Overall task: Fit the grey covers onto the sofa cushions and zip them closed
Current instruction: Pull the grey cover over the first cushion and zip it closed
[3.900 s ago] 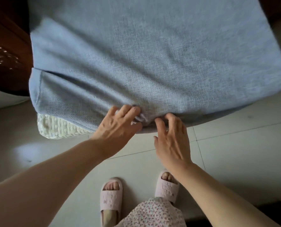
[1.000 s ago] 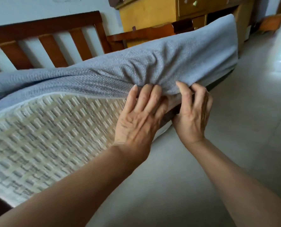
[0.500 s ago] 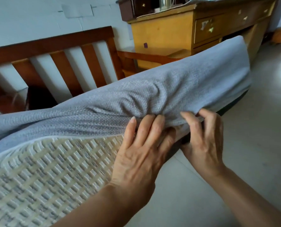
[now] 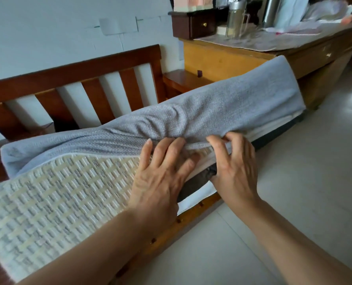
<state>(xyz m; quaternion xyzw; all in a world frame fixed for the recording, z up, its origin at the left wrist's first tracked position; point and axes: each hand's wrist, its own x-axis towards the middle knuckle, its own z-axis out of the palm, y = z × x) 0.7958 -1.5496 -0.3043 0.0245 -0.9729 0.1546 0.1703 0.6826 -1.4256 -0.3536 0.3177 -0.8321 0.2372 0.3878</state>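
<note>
One cushion (image 4: pixel 54 202) lies tipped on edge along the front of one wooden sofa (image 4: pixel 72 79), its woven cream underside facing the camera. One grey cover (image 4: pixel 222 108) wraps its upper long edge and far end, bunched into wrinkles near the middle.

Two hands work at that bunched spot, close together. The left hand (image 4: pixel 160 177) lies on the woven face with four fingers spread and nearly straight, their tips pressing against the lower hem of the cover; its grip holds nothing, and the thumb is hidden. The right hand (image 4: pixel 234 167) sits just to the right, fingers curled into a claw that pinches the hem of the cover, with the thumb tucked under near a dark strip along the cushion's lower edge. Whether that strip is the zip cannot be told.

Behind the sofa stands one yellow cabinet (image 4: pixel 222 60). Its worktop carries one small dark drawer box (image 4: pixel 193 25), one clear jar (image 4: pixel 234 19), and blurred cloths. Pale floor (image 4: pixel 294 202) tiles fill the right side.
</note>
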